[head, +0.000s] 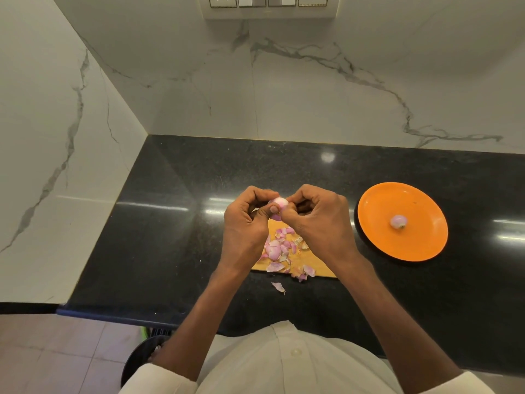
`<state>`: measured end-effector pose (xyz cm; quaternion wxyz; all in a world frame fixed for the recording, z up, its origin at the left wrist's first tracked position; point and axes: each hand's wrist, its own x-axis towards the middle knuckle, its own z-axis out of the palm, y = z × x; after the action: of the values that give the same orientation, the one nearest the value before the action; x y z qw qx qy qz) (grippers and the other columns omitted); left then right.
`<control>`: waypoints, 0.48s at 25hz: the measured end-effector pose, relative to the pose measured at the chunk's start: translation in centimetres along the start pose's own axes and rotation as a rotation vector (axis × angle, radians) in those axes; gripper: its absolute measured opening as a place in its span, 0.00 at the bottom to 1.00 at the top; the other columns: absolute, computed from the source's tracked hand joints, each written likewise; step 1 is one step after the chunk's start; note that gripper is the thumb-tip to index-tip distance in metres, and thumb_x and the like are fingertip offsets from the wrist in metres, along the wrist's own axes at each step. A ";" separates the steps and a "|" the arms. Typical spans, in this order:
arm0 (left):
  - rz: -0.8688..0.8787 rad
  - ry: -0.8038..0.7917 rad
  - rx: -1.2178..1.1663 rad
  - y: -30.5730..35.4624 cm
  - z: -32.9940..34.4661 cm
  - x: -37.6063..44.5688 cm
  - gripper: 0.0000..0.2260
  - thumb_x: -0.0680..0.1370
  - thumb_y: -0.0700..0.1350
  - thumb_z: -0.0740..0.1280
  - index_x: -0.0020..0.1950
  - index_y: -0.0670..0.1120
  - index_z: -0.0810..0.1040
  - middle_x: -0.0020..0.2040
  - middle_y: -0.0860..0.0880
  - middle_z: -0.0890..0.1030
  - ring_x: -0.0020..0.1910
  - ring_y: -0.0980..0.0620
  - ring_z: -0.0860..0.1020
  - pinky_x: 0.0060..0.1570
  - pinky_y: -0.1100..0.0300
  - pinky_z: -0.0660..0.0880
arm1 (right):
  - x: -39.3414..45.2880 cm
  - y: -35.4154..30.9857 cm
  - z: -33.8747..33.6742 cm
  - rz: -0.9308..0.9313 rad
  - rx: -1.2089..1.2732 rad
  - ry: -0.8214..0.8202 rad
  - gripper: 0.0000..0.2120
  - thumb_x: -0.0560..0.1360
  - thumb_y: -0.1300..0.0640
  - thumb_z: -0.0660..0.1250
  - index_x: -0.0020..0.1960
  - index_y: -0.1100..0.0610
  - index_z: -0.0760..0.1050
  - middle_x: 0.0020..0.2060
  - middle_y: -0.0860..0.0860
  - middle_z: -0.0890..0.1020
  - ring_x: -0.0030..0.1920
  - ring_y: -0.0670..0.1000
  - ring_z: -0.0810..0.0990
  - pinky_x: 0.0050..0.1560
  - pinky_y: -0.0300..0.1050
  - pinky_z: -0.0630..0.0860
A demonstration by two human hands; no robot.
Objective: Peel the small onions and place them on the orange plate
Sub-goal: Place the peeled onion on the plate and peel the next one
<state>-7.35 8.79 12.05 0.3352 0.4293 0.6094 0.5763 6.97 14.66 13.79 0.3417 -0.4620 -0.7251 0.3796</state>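
A small onion, pale and pinkish, is sitting between both hands, raised above the far end of a wooden chopping board. The left hand is curling round the onion from the left, its thumb pressing across the front of it. The right hand is pinching the onion's right side with curled fingers. Only a small part of the onion is showing between the fingers.

Below the hands, a loose heap of pink and purple onion skins is lying on the chopping board, with a few pieces spilling over the near edge. One single skin is lying off the board on the black worktop, just in front of it.

To the right of the board, well apart from the hands, an orange plate is resting on the worktop. One peeled onion is sitting near the middle of the plate.

The worktop is dark, polished and reflecting lights. It is running into a corner of white marble-patterned wall with grey veins. A panel of switches and sockets is showing at the top edge of the wall. The person's bare forearms are reaching in from the bottom, above a cream shirt.
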 end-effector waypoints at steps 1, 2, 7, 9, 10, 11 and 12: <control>0.003 -0.001 0.002 0.0 0.1 0.0 0.05 0.80 0.34 0.72 0.55 0.42 0.83 0.50 0.48 0.86 0.53 0.52 0.85 0.52 0.61 0.82 | 0.0 0.1 0.0 -0.010 -0.029 0.001 0.08 0.74 0.51 0.77 0.46 0.56 0.83 0.36 0.46 0.84 0.37 0.47 0.84 0.37 0.46 0.83; 0.005 -0.004 0.003 0.0 0.2 0.0 0.05 0.80 0.34 0.72 0.54 0.42 0.83 0.50 0.48 0.86 0.53 0.52 0.85 0.52 0.61 0.82 | 0.0 0.1 0.1 -0.014 -0.047 0.001 0.08 0.74 0.52 0.77 0.46 0.56 0.82 0.36 0.46 0.84 0.37 0.46 0.83 0.37 0.44 0.83; -0.007 -0.008 -0.051 -0.3 0.2 0.2 0.06 0.81 0.32 0.69 0.55 0.41 0.83 0.51 0.47 0.86 0.54 0.49 0.85 0.54 0.58 0.82 | 0.3 0.4 -0.6 0.047 -0.004 0.021 0.03 0.76 0.63 0.75 0.45 0.56 0.83 0.36 0.47 0.83 0.37 0.48 0.82 0.35 0.38 0.79; -0.044 -0.004 -0.130 -0.4 0.2 0.2 0.06 0.81 0.34 0.69 0.57 0.40 0.83 0.52 0.45 0.86 0.55 0.47 0.85 0.55 0.54 0.83 | 0.5 0.7 -1.2 0.113 0.154 -0.016 0.06 0.78 0.66 0.71 0.50 0.57 0.85 0.41 0.49 0.86 0.41 0.48 0.86 0.41 0.42 0.84; -0.065 0.003 -0.193 -0.4 0.2 0.3 0.06 0.82 0.36 0.69 0.58 0.40 0.82 0.54 0.44 0.85 0.56 0.45 0.85 0.56 0.52 0.83 | 0.5 0.6 -1.4 0.157 0.265 -0.031 0.08 0.80 0.65 0.69 0.54 0.57 0.85 0.45 0.50 0.87 0.44 0.50 0.87 0.45 0.45 0.86; -0.088 0.008 -0.265 -0.5 0.2 0.3 0.07 0.82 0.37 0.69 0.60 0.40 0.81 0.56 0.42 0.85 0.58 0.43 0.84 0.57 0.49 0.83 | 0.4 0.5 -1.6 0.197 0.358 -0.047 0.08 0.82 0.63 0.68 0.58 0.57 0.85 0.49 0.50 0.88 0.47 0.51 0.88 0.48 0.48 0.86; -0.113 0.005 -0.332 -0.6 0.1 0.4 0.09 0.81 0.39 0.69 0.61 0.40 0.81 0.57 0.42 0.84 0.60 0.42 0.84 0.58 0.47 0.83 | 0.3 0.4 -1.6 0.224 0.418 -0.064 0.09 0.83 0.59 0.68 0.61 0.56 0.84 0.52 0.50 0.88 0.50 0.52 0.88 0.50 0.49 0.87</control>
<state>-7.50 9.18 11.51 0.4317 0.3315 0.5300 0.6502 8.36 15.44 14.29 0.3624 -0.4466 -0.5854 0.5714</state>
